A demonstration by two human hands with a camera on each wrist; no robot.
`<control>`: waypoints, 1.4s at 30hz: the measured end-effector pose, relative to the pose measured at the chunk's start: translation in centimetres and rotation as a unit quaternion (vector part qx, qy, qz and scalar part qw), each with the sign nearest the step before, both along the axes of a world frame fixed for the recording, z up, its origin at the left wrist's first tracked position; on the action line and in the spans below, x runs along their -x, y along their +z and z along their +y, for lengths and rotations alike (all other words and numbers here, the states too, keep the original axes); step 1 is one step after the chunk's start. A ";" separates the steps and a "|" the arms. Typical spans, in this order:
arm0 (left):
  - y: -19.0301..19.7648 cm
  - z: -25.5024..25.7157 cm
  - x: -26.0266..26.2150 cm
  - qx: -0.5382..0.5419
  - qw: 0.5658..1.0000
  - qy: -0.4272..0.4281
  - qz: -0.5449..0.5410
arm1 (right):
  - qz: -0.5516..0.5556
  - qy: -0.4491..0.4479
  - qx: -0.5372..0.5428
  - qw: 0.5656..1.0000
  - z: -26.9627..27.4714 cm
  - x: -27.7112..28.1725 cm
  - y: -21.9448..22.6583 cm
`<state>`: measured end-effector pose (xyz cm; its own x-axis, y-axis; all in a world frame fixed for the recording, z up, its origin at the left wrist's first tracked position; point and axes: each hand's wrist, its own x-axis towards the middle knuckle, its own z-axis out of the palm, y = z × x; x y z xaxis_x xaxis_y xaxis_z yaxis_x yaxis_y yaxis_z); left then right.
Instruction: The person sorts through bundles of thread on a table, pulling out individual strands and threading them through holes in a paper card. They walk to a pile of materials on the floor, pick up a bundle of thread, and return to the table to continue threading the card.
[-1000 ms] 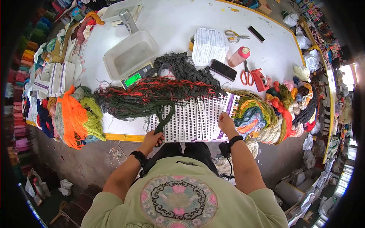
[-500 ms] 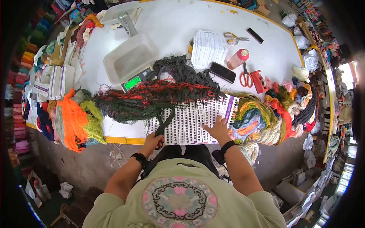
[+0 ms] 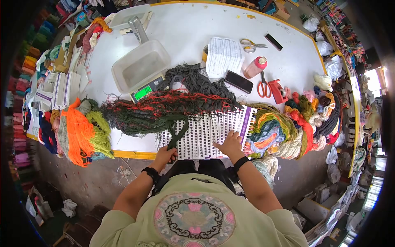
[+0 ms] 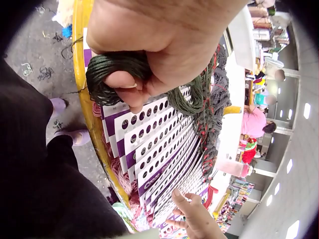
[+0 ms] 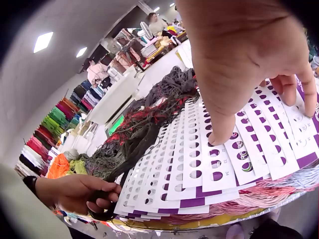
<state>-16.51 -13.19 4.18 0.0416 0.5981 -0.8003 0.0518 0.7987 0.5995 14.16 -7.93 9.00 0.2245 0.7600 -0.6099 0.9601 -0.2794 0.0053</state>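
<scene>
My left hand [image 3: 166,155] grips the end of a dark green yarn skein [image 3: 176,133] at the table's front edge; in the left wrist view the fingers curl round the looped skein [image 4: 107,67]. Fanned white cards with rows of holes and purple ends [image 3: 197,138] lie in front of me. My right hand [image 3: 231,145] rests spread on the right part of the cards, and in the right wrist view its thumb and fingers touch the overlapping cards [image 5: 219,162]. The skein runs up to a heap of dark and red yarn [image 3: 164,107] along the cards' far side.
Behind the heap stand a scale [image 3: 144,91] and a plastic tub [image 3: 140,66]. To the right lie a phone [image 3: 239,82], red scissors [image 3: 264,87], a pink bottle [image 3: 255,68] and a printed sheet [image 3: 224,57]. Yarn bundles [image 3: 80,133] [image 3: 284,131] flank the cards.
My right hand has opened from a closer hold at the cards' right end and moved left onto them, fingers spread. My left hand still grips the green skein.
</scene>
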 end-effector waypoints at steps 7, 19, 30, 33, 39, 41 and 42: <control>-0.8 0.2 0.8 0.010 1.000 0.020 -0.008 | 0.060 0.081 -0.021 0.995 -0.3 -1.9 -2.8; -3.2 0.5 2.2 0.007 1.000 0.018 0.016 | 0.226 0.075 -0.037 0.970 -0.8 -4.8 -2.0; -3.5 0.9 2.6 0.005 1.000 0.007 0.014 | 0.236 0.087 -0.050 0.967 -0.9 -5.4 -3.3; -3.4 0.9 2.6 0.015 1.000 0.010 0.017 | 0.236 0.086 -0.044 0.967 -0.9 -5.5 -3.7; -3.6 0.8 2.7 0.013 1.000 0.009 0.012 | 0.232 0.080 -0.023 0.969 -0.8 -5.3 -3.2; -3.6 0.9 2.7 0.013 1.000 0.006 0.013 | 0.232 0.077 -0.016 0.970 -0.8 -5.2 -3.3; -3.7 0.9 2.7 0.013 1.000 0.006 0.013 | 0.236 0.076 -0.019 0.969 -0.8 -5.2 -3.5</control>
